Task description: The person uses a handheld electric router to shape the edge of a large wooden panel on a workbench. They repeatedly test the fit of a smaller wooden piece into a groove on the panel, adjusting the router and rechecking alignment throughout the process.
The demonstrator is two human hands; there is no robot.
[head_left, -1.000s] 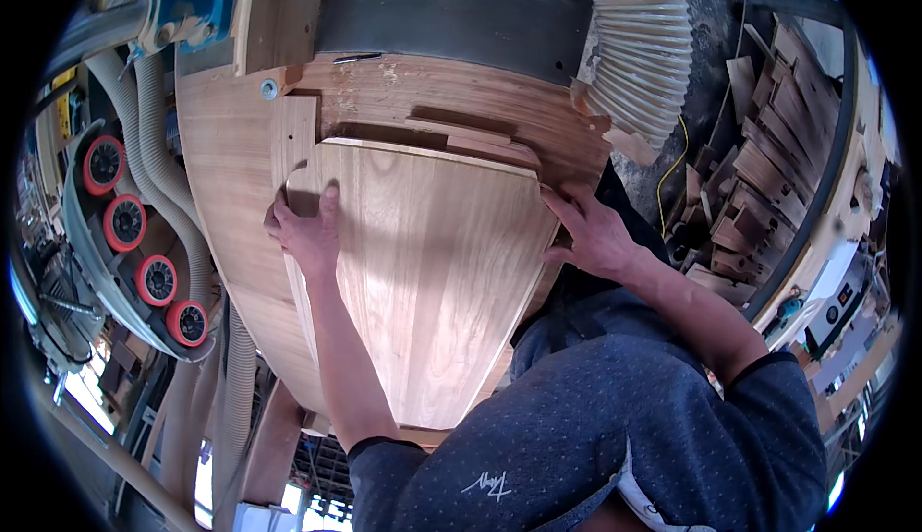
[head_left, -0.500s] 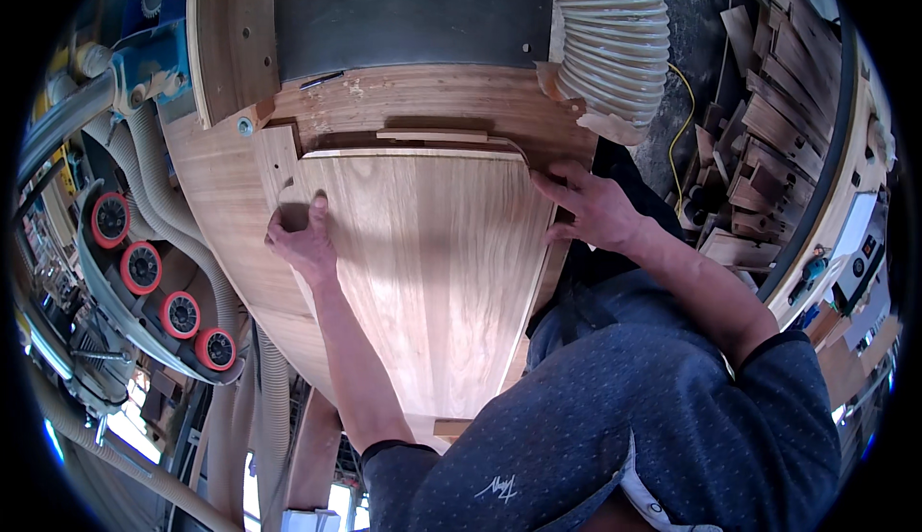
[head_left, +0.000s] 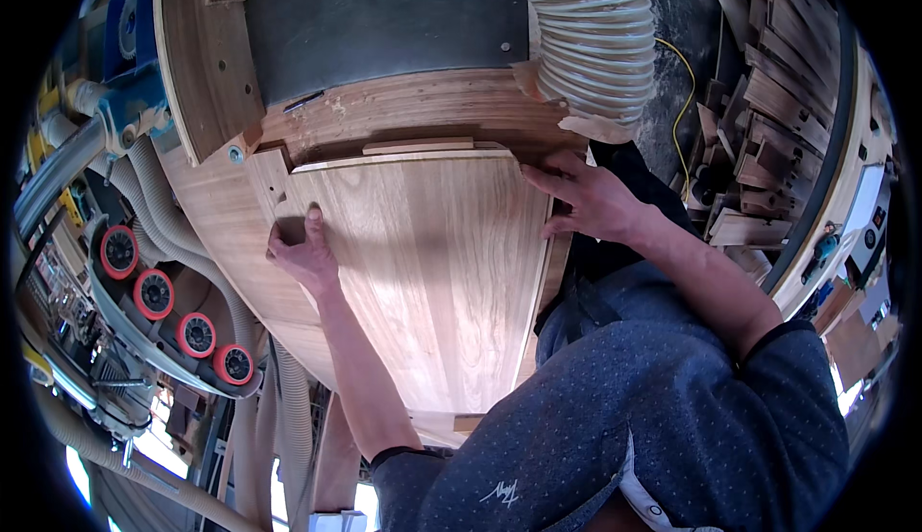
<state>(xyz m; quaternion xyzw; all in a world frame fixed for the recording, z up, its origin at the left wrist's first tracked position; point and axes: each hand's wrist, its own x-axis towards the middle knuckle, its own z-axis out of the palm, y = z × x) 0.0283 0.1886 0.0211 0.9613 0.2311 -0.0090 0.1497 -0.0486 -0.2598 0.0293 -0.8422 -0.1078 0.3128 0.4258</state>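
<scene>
A pale wooden panel (head_left: 432, 273), wide at its far end and narrower toward me, lies flat on a wooden board with stop strips. My left hand (head_left: 305, 253) is at the panel's left edge, its thumb on the top face and its fingers curled at the side. At the far right corner is my right hand (head_left: 586, 196), index finger against the corner and thumb against the right edge. Beyond the panel's far edge runs a thin wooden strip (head_left: 418, 146). The panel's near end is partly hidden by my shirt.
Across the far side is a dark flat machine surface (head_left: 384, 18), with a ribbed hose (head_left: 591, 42) to its right. A pen (head_left: 303, 102) lies near that surface. Red-rimmed rollers (head_left: 154, 295) stand at left; wood offcuts (head_left: 768, 119) are piled at right.
The view has turned slightly. The panel appears to have shifted a little away from me, closer to the thin strip. Both hands keep the same contact at its edges.
</scene>
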